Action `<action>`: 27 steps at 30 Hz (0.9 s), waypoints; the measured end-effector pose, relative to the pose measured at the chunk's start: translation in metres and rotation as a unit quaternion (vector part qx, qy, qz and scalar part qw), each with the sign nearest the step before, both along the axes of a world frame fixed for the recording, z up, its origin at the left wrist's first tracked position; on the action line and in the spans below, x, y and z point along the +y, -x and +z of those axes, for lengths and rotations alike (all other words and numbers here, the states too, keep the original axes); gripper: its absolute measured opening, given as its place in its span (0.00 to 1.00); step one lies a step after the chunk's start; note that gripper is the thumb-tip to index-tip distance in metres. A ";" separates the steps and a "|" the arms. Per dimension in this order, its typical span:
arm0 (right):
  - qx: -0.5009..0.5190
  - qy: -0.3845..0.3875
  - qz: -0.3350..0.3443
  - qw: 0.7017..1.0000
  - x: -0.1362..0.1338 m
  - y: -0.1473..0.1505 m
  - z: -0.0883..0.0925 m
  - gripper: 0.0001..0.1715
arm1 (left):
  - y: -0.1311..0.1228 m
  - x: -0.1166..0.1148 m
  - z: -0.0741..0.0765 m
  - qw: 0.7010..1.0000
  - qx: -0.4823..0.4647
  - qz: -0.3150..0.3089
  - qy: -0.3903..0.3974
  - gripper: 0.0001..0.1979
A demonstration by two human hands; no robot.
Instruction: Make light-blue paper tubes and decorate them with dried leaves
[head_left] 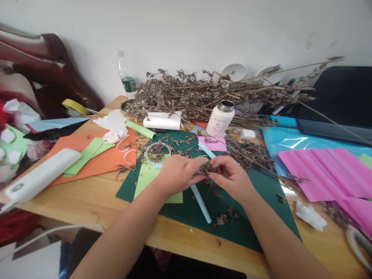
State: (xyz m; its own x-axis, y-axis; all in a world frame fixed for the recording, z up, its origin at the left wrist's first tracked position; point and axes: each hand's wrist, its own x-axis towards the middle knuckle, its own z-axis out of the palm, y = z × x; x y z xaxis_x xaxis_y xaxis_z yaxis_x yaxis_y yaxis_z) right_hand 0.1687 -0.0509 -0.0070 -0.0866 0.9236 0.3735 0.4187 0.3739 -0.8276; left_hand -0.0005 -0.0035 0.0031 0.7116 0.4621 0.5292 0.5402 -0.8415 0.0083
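Note:
Over a green cutting mat [247, 217], my left hand [180, 172] and my right hand [231, 179] meet with fingertips almost touching. A small sprig of dried leaves [206, 169] sits between them; the fingers of both hands are closed at it. Below my left hand, a light-blue paper stick [202, 205] slants down across the mat. Another light-blue paper stick [207, 150] shows just above my fingertips. My hands hide how the sticks meet. Left of my left hand are a light-green paper sheet [142, 182] and a clear tape ring [146, 154] with leaf crumbs in it.
A large bundle of dried stems [180, 91] lies along the wall. An uncapped white bottle [220, 121] stands before it. On the left are orange paper [113, 155] and a white glue gun [43, 176]. Pink crepe paper [325, 174] and crumpled tissue [310, 215] lie right.

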 end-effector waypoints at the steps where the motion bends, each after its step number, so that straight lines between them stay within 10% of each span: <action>1: -0.012 -0.015 0.009 1.000 0.000 0.000 0.002 0.05 | 0.000 0.000 -0.001 1.000 -0.003 0.002 0.004 0.19; 9: -0.211 -0.133 0.057 0.967 -0.002 -0.009 0.014 0.10 | 0.003 0.004 -0.003 0.999 0.000 -0.010 0.033 0.19; 18: -0.334 -0.098 0.114 0.931 -0.005 -0.015 0.019 0.16 | 0.006 0.002 -0.003 1.000 0.010 -0.009 0.024 0.17; 27: -0.162 -0.147 0.003 0.976 -0.006 0.002 0.012 0.07 | 0.000 0.001 0.001 0.998 0.004 -0.052 0.023 0.13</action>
